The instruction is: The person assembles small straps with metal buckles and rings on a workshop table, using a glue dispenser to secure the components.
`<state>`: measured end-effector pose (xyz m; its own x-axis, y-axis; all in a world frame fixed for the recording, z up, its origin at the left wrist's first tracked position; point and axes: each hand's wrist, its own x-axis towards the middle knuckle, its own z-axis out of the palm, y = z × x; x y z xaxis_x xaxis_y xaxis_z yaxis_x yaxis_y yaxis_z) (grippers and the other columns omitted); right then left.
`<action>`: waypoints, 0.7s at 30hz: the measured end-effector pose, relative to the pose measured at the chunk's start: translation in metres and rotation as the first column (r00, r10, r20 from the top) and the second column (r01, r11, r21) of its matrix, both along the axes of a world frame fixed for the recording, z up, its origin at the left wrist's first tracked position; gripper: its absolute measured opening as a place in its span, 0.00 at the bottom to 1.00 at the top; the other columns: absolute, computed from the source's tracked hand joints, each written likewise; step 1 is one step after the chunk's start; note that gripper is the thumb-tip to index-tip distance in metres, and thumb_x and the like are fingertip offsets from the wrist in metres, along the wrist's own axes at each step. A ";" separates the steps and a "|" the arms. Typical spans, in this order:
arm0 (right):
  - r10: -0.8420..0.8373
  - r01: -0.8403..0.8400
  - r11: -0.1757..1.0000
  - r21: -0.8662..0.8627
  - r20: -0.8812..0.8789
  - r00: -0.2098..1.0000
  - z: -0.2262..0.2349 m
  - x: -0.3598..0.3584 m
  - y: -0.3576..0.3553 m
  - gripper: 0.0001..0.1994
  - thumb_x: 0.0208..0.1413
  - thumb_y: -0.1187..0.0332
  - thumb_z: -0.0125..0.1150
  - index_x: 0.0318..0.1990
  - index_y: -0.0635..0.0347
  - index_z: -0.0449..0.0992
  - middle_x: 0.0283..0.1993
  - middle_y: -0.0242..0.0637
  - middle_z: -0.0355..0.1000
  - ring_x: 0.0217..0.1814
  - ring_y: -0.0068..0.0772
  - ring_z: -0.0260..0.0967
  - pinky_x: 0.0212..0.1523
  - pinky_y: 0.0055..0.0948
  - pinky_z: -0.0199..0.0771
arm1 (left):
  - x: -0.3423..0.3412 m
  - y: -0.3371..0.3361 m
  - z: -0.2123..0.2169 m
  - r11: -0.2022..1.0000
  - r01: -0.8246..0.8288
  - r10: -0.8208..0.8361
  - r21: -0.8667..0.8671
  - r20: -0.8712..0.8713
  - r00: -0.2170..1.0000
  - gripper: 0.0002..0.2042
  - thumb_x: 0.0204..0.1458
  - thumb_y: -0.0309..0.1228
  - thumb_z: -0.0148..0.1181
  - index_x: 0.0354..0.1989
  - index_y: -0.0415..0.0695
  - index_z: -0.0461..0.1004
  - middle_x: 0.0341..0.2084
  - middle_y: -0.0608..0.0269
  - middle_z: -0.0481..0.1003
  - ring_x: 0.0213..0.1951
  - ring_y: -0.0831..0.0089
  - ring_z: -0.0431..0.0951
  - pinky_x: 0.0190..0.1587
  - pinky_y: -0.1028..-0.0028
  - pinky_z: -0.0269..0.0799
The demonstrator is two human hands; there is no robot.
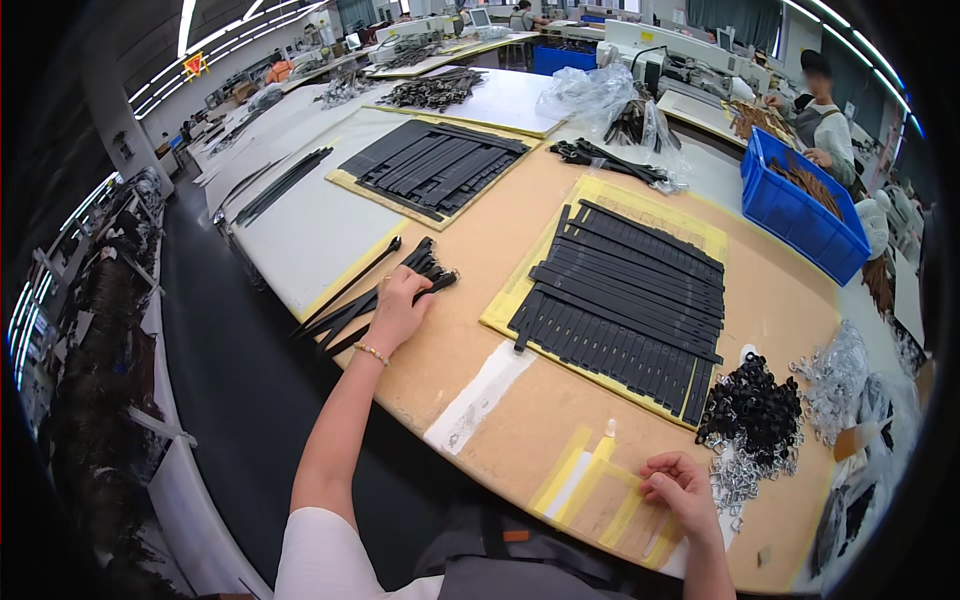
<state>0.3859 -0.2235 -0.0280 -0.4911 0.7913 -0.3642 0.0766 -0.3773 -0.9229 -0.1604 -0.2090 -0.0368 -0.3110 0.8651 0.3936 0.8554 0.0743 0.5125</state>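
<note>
My left hand [401, 305] is closed around a black strap [440, 284] at the near left of the table. Beneath and beside it lies a small bundle of black straps [425, 256], their fittings at the far end and their tails hanging over the table edge. My right hand [684, 492] is held over the near right of the table, fingers loosely bent and apart, with nothing visible in them. Close to it are a heap of black fittings [752, 402] and loose silver metal buckles [738, 474]. Between the hands, flat black strips [620, 300] lie in rows on a yellow-edged board [500, 315].
A second board of black strips [430, 165] lies farther back. Blue crate [800, 215] with brown straps stands at the right, near another person [825, 125]. Clear plastic bags [590, 95] and black straps [610, 160] lie behind. Yellow tape [605, 500] marks the near edge.
</note>
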 end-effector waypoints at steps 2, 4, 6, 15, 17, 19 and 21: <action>-0.022 0.022 1.000 0.005 0.012 1.000 -0.001 0.003 0.000 0.12 0.64 0.72 0.62 0.53 0.65 0.73 0.48 0.39 0.78 0.45 0.25 0.77 0.44 0.24 0.79 | -0.001 0.001 -0.011 0.990 -0.134 0.118 -0.040 -0.277 0.954 0.11 0.49 0.29 0.70 0.41 0.44 0.80 0.62 0.54 0.69 0.64 0.56 0.65 0.63 0.50 0.58; -0.035 0.035 0.999 0.007 0.018 0.999 -0.001 0.006 -0.001 0.12 0.65 0.72 0.61 0.53 0.65 0.73 0.47 0.38 0.78 0.45 0.25 0.77 0.44 0.23 0.79 | -0.006 0.001 -0.015 0.986 -0.156 0.169 0.065 -0.351 0.921 0.16 0.48 0.34 0.71 0.46 0.46 0.78 0.70 0.50 0.57 0.69 0.48 0.57 0.67 0.42 0.47; -0.029 0.029 0.999 -0.032 -0.001 1.000 -0.001 0.006 0.001 0.12 0.65 0.72 0.61 0.53 0.64 0.73 0.47 0.38 0.78 0.45 0.25 0.77 0.44 0.23 0.79 | -0.017 0.001 -0.017 0.964 -0.267 0.231 -0.012 -0.464 0.855 0.27 0.53 0.45 0.68 0.60 0.48 0.72 0.74 0.45 0.49 0.72 0.42 0.53 0.70 0.43 0.44; 0.051 -0.049 0.996 -0.068 0.037 0.998 0.012 0.006 0.011 0.13 0.67 0.67 0.61 0.53 0.64 0.75 0.49 0.38 0.77 0.46 0.24 0.77 0.45 0.23 0.80 | -0.042 0.051 -0.023 0.744 -0.539 0.368 -0.395 -0.431 0.824 0.41 0.63 0.62 0.42 0.76 0.45 0.50 0.76 0.47 0.49 0.75 0.44 0.48 0.72 0.41 0.45; 0.128 -0.129 0.992 0.009 0.080 0.989 0.016 0.007 0.033 0.13 0.67 0.65 0.60 0.51 0.65 0.76 0.47 0.37 0.78 0.45 0.24 0.78 0.43 0.23 0.80 | -0.045 0.051 -0.022 0.715 -0.561 0.380 -0.417 -0.441 0.813 0.41 0.63 0.63 0.41 0.77 0.47 0.49 0.76 0.49 0.48 0.76 0.46 0.48 0.72 0.41 0.45; 0.010 -0.034 0.984 0.175 0.135 0.991 0.021 0.011 0.064 0.13 0.67 0.65 0.60 0.50 0.66 0.77 0.43 0.36 0.79 0.43 0.23 0.79 0.42 0.23 0.80 | -0.050 0.046 -0.024 0.719 -0.583 0.401 -0.379 -0.460 0.792 0.40 0.64 0.61 0.42 0.76 0.45 0.50 0.77 0.53 0.45 0.76 0.50 0.45 0.71 0.39 0.45; -0.185 0.096 0.933 0.346 0.234 0.954 0.025 0.022 0.102 0.13 0.66 0.65 0.61 0.49 0.68 0.77 0.41 0.37 0.80 0.42 0.24 0.79 0.41 0.25 0.79 | -0.029 0.052 -0.020 0.761 -0.563 0.377 -0.322 -0.487 0.788 0.39 0.64 0.60 0.43 0.75 0.43 0.51 0.78 0.53 0.43 0.77 0.51 0.44 0.70 0.39 0.45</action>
<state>0.4079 -0.1211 -0.0027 -0.2896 0.9417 -0.1716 0.2973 -0.0819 -0.9513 -0.1896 -0.1571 -0.0570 -0.6343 0.7486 0.1927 0.7596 0.6499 -0.0243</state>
